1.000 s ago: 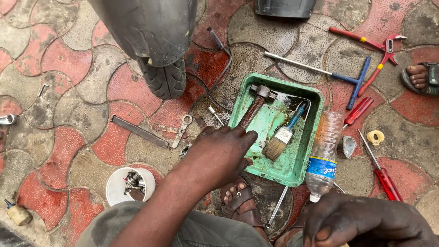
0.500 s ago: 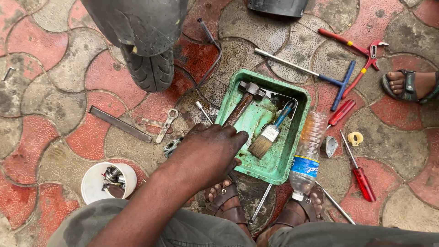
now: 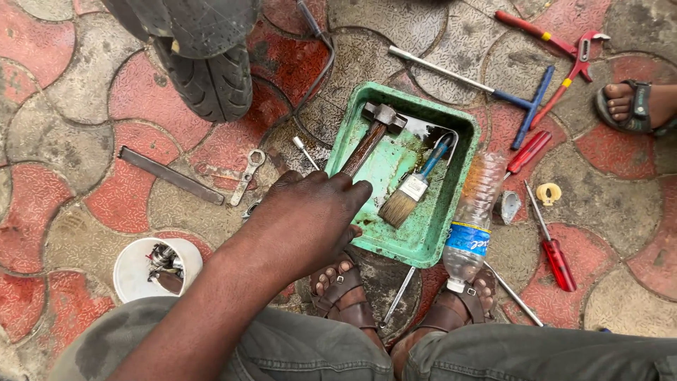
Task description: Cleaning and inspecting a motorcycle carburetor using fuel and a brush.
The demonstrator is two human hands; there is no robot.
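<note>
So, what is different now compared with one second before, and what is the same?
The right hand, seen low at the right one second ago, has left the view. The left hand has stayed over the near edge of the green tray, by the hammer handle; whether it has a grip is unclear. The hammer, paintbrush and plastic bottle lie as before.

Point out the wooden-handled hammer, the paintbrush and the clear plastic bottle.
Wooden-handled hammer (image 3: 367, 146): head view, on its brown handle.
Paintbrush (image 3: 400, 207): head view, on its bristles.
Clear plastic bottle (image 3: 474, 212): head view, on its ribbed body.
</note>
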